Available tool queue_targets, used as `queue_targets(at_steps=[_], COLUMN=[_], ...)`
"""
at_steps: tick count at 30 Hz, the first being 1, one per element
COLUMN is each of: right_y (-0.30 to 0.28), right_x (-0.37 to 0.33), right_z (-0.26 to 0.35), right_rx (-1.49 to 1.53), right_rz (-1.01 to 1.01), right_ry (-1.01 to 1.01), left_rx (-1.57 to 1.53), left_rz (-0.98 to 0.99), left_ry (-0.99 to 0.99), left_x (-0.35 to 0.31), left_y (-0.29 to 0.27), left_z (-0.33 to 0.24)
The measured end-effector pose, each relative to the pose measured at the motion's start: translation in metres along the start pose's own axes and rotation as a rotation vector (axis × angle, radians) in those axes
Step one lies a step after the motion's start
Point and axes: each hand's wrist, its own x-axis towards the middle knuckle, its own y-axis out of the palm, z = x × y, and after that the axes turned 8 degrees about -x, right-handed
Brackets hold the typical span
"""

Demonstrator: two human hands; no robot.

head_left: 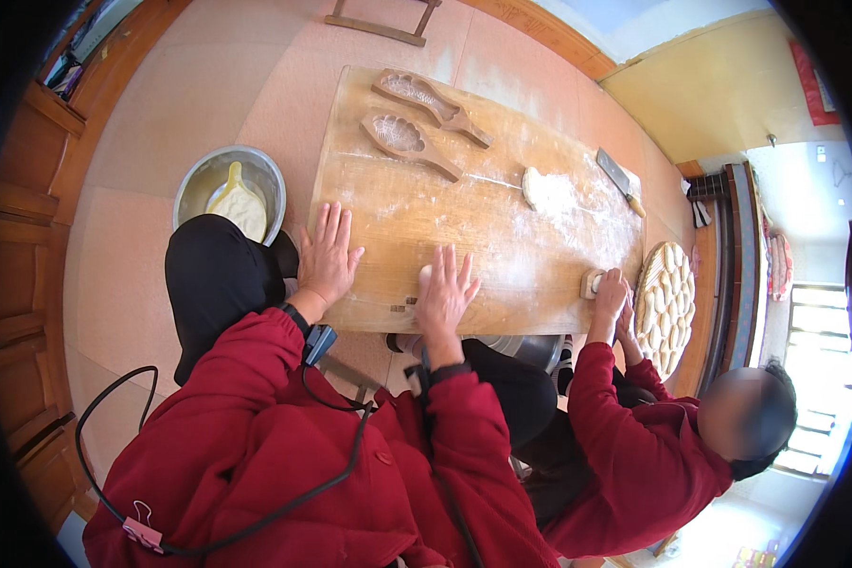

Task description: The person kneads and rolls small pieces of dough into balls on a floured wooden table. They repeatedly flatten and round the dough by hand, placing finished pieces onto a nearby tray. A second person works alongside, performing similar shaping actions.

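My left hand (325, 260) lies flat at the left near edge of the floured wooden board (464, 227), fingers stretched out and holding nothing. My right hand (445, 295) is palm down near the board's front edge, its fingers extended and slightly apart. A small pale lump, seemingly dough (425, 275), peeks out at the left side of this hand; most of it is hidden by the palm. Two carved wooden moulds (399, 133) (415, 92) with handles rest on the far left of the board. Farther right sits a whitish heap of flour or dough (548, 190).
At right, a co-worker's hands (615, 298) work at a small dough piece (592, 283). A cleaver (617, 176) lies at the board's far right. A round tray (642, 328) bears many shaped dough pieces. A metal basin (275, 180) with flour and a yellow scoop (235, 176) stands left.
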Motion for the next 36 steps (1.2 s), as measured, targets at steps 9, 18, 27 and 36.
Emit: queue_targets(at_steps=[9, 18, 27, 36], right_y=[0.003, 0.001, -0.019, 0.015], right_x=[0.061, 0.161, -0.025, 0.128], right_z=[-0.001, -0.025, 0.021, -0.019], right_rx=[-0.022, 0.023, -0.010, -0.080], right_rz=[0.040, -0.104, 0.059, 0.067], right_ry=[0.110, 0.298, -0.033, 0.185], left_rx=[0.013, -0.036, -0.048, -0.042], left_rz=[0.026, 0.067, 0.001, 0.049], left_ry=[-0.011, -0.026, 0.006, -0.021], left_x=[0.003, 0.005, 0.001, 0.005], left_y=[0.000, -0.005, -0.006, -0.004], left_z=[-0.001, -0.003, -0.003, -0.003])
